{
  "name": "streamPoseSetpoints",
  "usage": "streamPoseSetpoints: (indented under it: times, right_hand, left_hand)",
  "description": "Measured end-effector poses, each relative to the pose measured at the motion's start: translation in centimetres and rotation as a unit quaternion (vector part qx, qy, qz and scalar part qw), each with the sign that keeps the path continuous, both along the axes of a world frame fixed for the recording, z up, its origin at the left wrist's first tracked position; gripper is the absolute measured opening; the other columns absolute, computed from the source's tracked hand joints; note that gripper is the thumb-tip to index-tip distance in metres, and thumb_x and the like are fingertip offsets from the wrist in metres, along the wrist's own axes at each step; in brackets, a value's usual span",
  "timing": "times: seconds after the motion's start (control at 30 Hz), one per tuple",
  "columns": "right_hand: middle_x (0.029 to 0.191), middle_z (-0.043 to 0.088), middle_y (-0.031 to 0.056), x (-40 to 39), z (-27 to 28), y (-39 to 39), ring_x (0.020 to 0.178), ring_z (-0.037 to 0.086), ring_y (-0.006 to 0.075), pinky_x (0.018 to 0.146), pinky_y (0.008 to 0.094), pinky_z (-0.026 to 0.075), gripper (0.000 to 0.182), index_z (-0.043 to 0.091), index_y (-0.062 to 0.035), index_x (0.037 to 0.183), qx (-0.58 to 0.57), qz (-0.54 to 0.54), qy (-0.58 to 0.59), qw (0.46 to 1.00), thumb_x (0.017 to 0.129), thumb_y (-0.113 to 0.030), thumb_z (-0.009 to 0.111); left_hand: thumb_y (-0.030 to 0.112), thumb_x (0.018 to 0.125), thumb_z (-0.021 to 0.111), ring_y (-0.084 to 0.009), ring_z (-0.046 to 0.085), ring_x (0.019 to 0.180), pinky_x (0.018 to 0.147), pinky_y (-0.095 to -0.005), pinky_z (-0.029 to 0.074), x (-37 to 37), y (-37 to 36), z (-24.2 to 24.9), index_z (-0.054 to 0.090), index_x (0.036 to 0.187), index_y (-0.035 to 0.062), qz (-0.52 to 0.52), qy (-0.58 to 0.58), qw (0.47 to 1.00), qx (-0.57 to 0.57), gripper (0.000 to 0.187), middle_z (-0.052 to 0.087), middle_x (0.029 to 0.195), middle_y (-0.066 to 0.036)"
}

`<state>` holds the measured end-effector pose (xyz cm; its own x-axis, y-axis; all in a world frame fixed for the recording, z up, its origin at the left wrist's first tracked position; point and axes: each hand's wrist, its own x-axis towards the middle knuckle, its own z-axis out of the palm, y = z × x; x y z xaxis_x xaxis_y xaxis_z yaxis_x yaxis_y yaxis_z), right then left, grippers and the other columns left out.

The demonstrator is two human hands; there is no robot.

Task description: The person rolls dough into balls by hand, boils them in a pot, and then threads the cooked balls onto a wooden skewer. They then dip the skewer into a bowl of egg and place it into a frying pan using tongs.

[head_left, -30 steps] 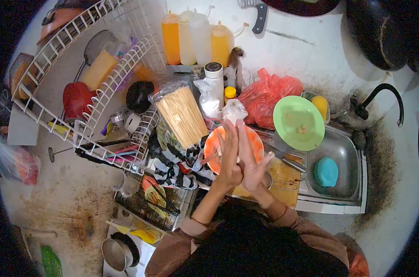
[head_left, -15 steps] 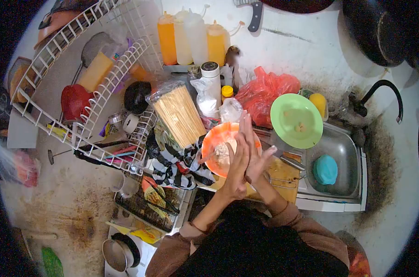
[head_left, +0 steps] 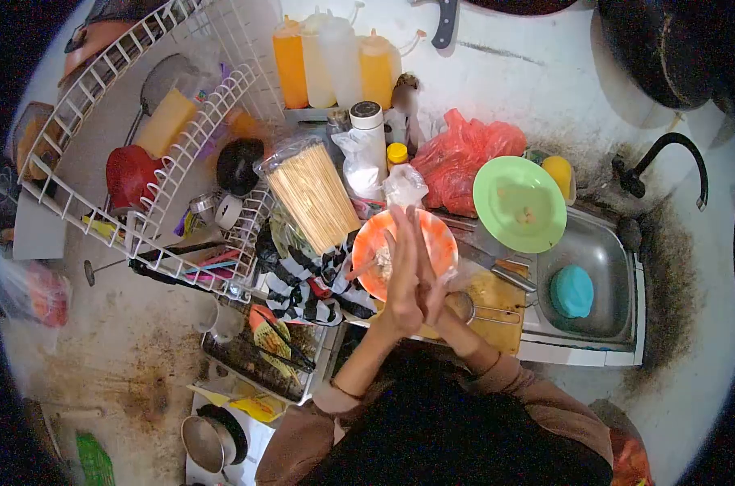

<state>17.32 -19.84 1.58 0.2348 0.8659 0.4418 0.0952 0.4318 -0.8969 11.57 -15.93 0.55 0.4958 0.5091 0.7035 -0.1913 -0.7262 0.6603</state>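
Note:
My left hand and my right hand are pressed palm to palm over an orange bowl, their fingers stretched out toward its far side. Whether anything lies between the palms is hidden. Inside the bowl, pale food shows beside a thin utensil. A wooden cutting board lies under and to the right of the bowl, with a wire-handled strainer and a knife on it. Beyond the bowl sits a small clear bag.
A green plate rests at the edge of the steel sink, which holds a turquoise item. Bundled skewers lie left of the bowl, near a white dish rack. A red bag and squeeze bottles stand behind.
My hands have moved slightly left and are now more closely aligned, with the fingers less splayed. More of the strainer and knife shows. The view has shifted slightly.

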Motion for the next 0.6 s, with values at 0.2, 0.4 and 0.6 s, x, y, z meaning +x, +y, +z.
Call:
streamPoseSetpoints:
  times: [0.2,0.4,0.6]
  right_hand:
    - [0.142,-0.002,0.0139,1.2,-0.9,-0.2,0.131,-0.001,0.0257,0.105,0.0393,0.002,0.096,-0.001,0.0011,0.134,-0.013,-0.003,-0.057,0.998,0.073,-0.072,0.007]
    - [0.142,0.003,0.0128,0.3,-1.0,-0.7,0.131,0.001,0.0249,0.105,0.0376,0.000,0.092,0.003,-0.0014,0.135,0.014,-0.070,-0.167,0.983,0.075,-0.070,0.006]
    - [0.142,0.003,0.0135,-0.5,-1.7,-1.0,0.131,0.001,0.0252,0.104,0.0367,-0.004,0.093,0.004,-0.0015,0.135,0.038,0.023,0.025,0.999,0.074,-0.071,0.000]
  left_hand:
    - [0.053,0.084,0.015,-0.0351,-0.002,0.130,0.103,-0.0442,-0.002,-0.5,0.4,-2.1,-0.002,0.133,-0.0048,0.023,0.059,0.997,-0.038,0.078,-0.007,0.140,-0.022]
    - [0.040,0.086,0.039,-0.0317,0.004,0.130,0.105,-0.0418,0.005,0.5,-1.7,0.9,-0.005,0.133,-0.0032,0.005,-0.031,0.998,-0.045,0.078,0.000,0.141,-0.021]
    - [0.043,0.086,0.035,-0.0327,0.003,0.130,0.105,-0.0413,0.003,-1.3,-0.9,-0.8,-0.001,0.132,-0.0070,0.075,0.066,0.995,-0.022,0.077,0.003,0.140,-0.022]
